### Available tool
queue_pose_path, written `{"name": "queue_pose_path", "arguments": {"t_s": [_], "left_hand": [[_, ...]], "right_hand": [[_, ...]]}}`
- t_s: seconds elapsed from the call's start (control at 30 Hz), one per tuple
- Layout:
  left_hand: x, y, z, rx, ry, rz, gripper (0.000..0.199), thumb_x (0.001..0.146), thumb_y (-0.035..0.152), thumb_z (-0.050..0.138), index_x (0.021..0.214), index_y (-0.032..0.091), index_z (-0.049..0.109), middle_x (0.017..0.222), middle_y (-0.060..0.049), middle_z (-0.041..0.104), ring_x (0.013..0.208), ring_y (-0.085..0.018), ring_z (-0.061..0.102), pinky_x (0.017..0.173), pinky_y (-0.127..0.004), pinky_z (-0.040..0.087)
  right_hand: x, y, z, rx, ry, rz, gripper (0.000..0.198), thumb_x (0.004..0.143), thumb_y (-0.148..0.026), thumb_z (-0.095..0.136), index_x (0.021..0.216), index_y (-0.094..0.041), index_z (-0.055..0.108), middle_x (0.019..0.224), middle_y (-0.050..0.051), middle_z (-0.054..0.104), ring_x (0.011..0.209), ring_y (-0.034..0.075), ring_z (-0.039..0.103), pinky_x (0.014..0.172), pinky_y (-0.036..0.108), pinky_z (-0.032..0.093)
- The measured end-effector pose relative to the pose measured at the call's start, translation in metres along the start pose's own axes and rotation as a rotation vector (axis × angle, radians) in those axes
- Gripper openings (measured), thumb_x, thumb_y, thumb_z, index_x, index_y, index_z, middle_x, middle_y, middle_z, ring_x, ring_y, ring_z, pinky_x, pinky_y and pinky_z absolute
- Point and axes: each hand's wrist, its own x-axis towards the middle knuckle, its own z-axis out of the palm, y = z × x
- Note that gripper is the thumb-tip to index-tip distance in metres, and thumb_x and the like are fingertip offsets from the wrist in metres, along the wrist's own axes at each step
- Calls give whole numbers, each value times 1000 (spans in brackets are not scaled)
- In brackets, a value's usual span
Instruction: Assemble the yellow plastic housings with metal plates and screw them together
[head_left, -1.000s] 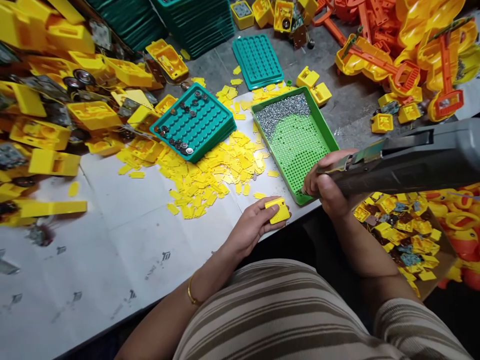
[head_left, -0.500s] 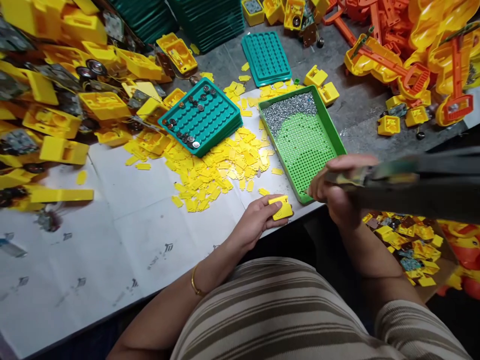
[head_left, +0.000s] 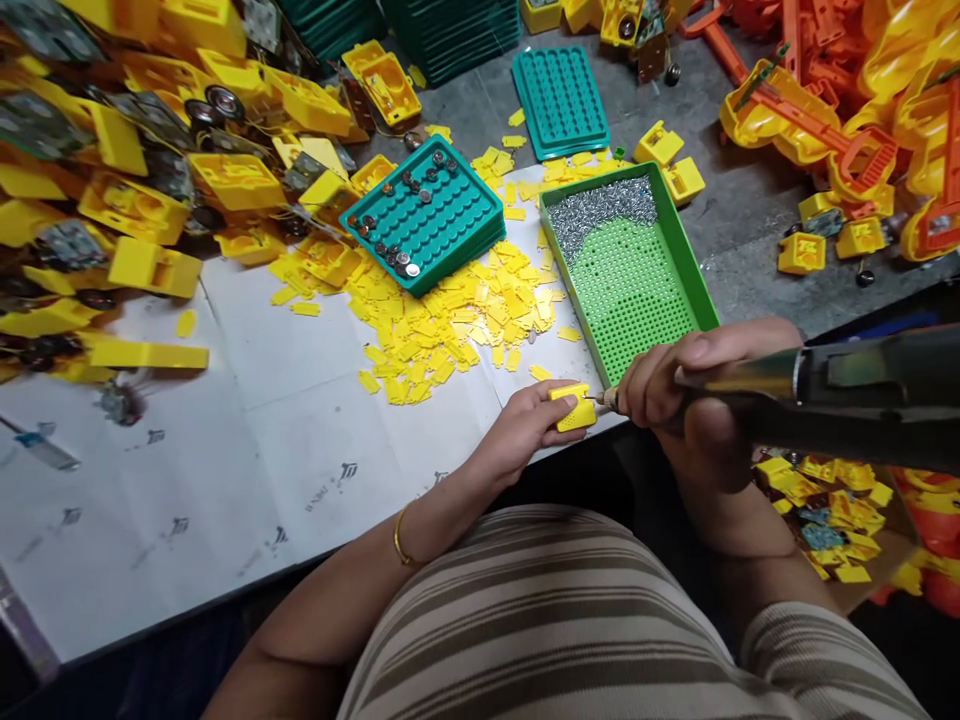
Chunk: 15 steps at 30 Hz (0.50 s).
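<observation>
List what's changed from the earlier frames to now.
The right hand has swung the dark handheld driver from the near corner of the green tray toward the yellow case; its bit is now at the case's edge. The view shifted slightly too. Nothing was visibly picked up or released. Unchanged: left hand holding the case, screws in the tray.

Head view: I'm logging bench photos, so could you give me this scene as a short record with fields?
Left hand: holds a small yellow box
Right hand: grips a dark screwdriver pointed at the box
Green tray: screws heaped at its far end
Teal tray: holds small round pieces
Flat yellow pieces: scattered beside the teal tray
</observation>
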Motion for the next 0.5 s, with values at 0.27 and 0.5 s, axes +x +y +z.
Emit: {"name": "queue_pose_path", "arguments": {"t_s": [0.27, 0.5], "left_hand": [[4, -3, -1, 50, -9, 22, 29, 74, 28, 75, 98, 14, 68, 96, -9, 69, 90, -20, 66, 80, -36, 58], [4, -8, 3, 67, 6, 49, 30, 70, 31, 76, 92, 13, 66, 84, -4, 67, 78, -14, 63, 73, -27, 55]], "right_hand": [[13, -12, 11, 239, 53, -85, 23, 87, -54, 55, 98, -36, 46, 53, -6, 49, 37, 15, 44, 39, 33, 43], [16, -5, 14, 263, -38, -134, 26, 89, -52, 54, 85, -31, 39, 56, -5, 53, 39, 14, 46, 39, 31, 42]]}}
